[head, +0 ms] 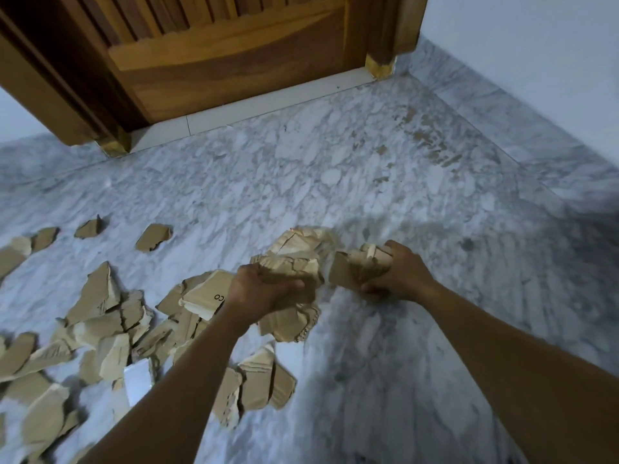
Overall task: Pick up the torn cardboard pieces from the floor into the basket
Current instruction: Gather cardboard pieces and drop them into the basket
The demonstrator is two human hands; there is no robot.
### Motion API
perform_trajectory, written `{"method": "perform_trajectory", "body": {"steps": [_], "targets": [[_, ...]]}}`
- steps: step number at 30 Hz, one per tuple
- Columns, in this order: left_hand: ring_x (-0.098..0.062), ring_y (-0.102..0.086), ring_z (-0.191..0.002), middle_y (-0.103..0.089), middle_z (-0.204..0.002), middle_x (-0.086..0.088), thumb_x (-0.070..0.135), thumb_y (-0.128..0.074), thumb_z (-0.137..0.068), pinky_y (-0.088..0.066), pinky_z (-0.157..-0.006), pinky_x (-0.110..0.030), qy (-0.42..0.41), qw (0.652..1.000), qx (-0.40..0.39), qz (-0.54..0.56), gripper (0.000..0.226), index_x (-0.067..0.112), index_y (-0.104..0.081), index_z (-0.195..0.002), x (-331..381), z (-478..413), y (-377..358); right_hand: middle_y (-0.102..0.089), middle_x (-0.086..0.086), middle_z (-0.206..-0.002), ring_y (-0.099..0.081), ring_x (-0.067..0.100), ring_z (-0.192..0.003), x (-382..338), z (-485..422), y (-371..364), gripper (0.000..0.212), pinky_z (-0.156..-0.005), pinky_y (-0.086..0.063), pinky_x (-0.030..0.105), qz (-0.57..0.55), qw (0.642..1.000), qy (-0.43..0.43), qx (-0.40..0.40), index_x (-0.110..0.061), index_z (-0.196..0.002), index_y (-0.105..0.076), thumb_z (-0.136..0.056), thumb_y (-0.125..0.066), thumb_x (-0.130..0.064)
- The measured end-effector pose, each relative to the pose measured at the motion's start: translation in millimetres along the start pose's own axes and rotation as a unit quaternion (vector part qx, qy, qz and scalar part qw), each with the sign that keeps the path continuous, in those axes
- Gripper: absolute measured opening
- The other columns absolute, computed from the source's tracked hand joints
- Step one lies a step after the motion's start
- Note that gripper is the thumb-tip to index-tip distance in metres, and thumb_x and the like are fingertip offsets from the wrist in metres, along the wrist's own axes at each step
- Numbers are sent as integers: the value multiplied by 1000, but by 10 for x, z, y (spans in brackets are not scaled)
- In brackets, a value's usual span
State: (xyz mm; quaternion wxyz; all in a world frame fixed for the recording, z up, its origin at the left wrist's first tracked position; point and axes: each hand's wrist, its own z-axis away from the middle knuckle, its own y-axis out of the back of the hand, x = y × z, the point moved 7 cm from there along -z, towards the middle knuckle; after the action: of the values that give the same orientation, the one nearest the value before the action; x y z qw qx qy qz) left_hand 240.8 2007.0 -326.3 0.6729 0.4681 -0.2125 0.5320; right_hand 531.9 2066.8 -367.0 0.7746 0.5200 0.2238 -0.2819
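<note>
Several torn brown cardboard pieces [100,316] lie scattered over the marble floor at the left and lower middle. My left hand [264,289] grips a thick bundle of cardboard pieces [294,262] held above the floor in the middle of the view. Just to its right, my right hand [398,272] grips a smaller stack of cardboard pieces [355,269]. The two bundles almost touch. No basket is in view.
A wooden door [227,51] with its frame stands at the back, with a white threshold strip [254,108] below it. A pale wall [536,61] runs along the right. Bare marble floor [335,169] stretches between the door and my hands.
</note>
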Motion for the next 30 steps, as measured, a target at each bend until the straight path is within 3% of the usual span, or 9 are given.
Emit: {"method": "perform_trajectory", "body": {"steps": [2,4,10,14,17,19,22,26,30], "targets": [[-21,-73,-73,-75,-79,-6,31,-95,-54,-58,-62,-28,4,1000,24,-20,47,7,-73,-88,98,-86,181,-65,-5,-88,-63,20,-85,43,63,135,65,-65,-50,34,-31,999,-5,10,-21,-92,-60,-43,-98,-40],[-17,-73,-75,-77,-80,-2,38,-95,-51,-58,-70,-31,-17,998,-9,-61,48,12,-77,-86,267,-238,281,-65,-1,-91,-62,20,-85,54,93,227,64,-70,-53,38,-37,999,-1,4,-20,-92,-59,-45,-100,-36],[-12,-67,-92,-75,-100,-2,34,-90,-64,-55,-90,-35,-98,951,-155,-247,34,22,-78,-94,703,-796,-101,-58,-7,-100,-58,17,-91,66,170,8,55,-63,-43,24,1,998,-1,-64,-28,-100,-53,-62,-93,-32],[-20,-66,-97,-70,-94,2,58,-89,-42,-54,-82,-34,-113,926,-161,-323,62,24,-72,-91,559,-1135,-547,-64,-3,-103,-62,19,-93,221,211,-358,57,-68,-49,27,-11,997,-22,-76,-27,-103,-55,-61,-92,-21],[-31,-56,-113,-59,-118,-5,53,-88,-57,-47,-87,-35,-141,896,-135,-399,73,17,-63,-115,434,-1265,-711,-63,-2,-102,-61,19,-92,244,183,-436,60,-62,-43,23,-9,997,-37,-68,-25,-102,-57,-56,-95,-23],[-28,-57,-115,-60,-119,-5,43,-87,-66,-45,-86,-32,-172,900,-135,-376,66,19,-62,-122,499,-1232,-741,-63,-4,-96,-61,18,-88,212,192,-430,57,-61,-42,22,-2,997,-42,-68,-25,-97,-59,-54,-97,-26],[-23,-62,-103,-63,-102,1,37,-81,-75,-42,-79,-28,-206,909,-123,-341,42,17,-64,-108,652,-1144,-680,-62,-8,-87,-61,15,-81,200,209,-424,55,-58,-42,19,3,998,-53,-43,-26,-88,-58,-50,-97,-26],[-19,-67,-95,-72,-98,1,43,-85,-67,-54,-83,-34,-198,958,-96,-185,47,22,-67,-106,784,-1060,-441,-64,-6,-85,-63,18,-80,239,309,-431,52,-60,-43,23,2,998,-62,0,-25,-88,-57,-52,-95,-29],[-16,-68,-100,-72,-106,2,29,-88,-70,-57,-87,-36,-185,978,-92,-37,52,19,-64,-115,927,-890,-119,-67,2,-106,-65,22,-97,271,432,-465,62,-68,-40,19,6,996,-84,17,-17,-116,-63,-61,-90,-27]]}}
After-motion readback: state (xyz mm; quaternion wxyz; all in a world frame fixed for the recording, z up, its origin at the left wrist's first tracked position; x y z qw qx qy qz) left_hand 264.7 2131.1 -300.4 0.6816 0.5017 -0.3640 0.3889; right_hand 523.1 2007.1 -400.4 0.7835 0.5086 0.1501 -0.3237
